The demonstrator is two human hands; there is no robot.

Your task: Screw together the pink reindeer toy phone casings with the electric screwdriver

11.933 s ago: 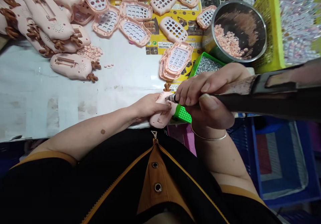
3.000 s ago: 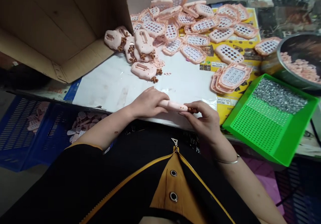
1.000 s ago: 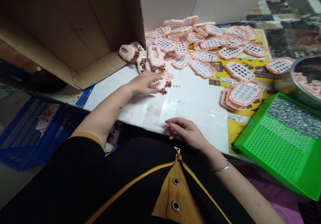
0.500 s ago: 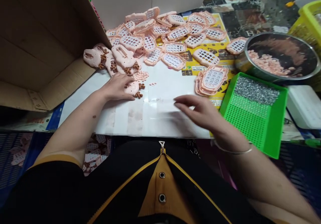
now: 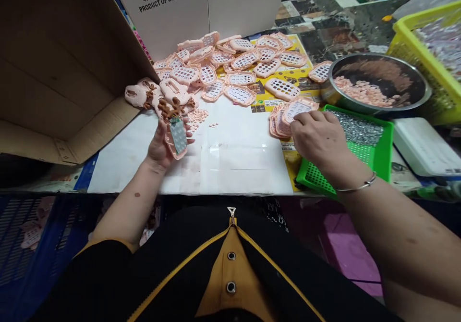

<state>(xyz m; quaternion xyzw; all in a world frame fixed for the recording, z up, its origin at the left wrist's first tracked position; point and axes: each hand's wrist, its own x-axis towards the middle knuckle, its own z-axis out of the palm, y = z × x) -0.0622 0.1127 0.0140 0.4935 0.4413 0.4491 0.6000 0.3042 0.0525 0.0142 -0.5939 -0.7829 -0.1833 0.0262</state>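
My left hand [image 5: 161,144] is closed around a pink plastic toy shell [image 5: 177,139] with brown antlers, held up over the left of the white work surface. Its open inner side faces me and shows a grey-green panel. At the right, my right hand [image 5: 319,134] rests with bent fingers on the top piece of a small stack of pink perforated covers [image 5: 279,121]; its fingertips are partly hidden. Behind my left hand lie antlered pink shells [image 5: 173,89] and a scatter of tiny pink pieces [image 5: 198,117].
A heap of pink covers [image 5: 245,61] lies at the back. An open cardboard box [image 5: 72,72] stands left. On the right are a green tray [image 5: 387,149] of small metal screws, a steel bowl [image 5: 378,108] with pink pieces, a white box [image 5: 427,146] and a yellow basket [image 5: 406,43].
My left hand has lifted an antlered shell off the surface and turned its inner side up. My right hand has moved right and forward onto the stacked covers. The view has shifted slightly.
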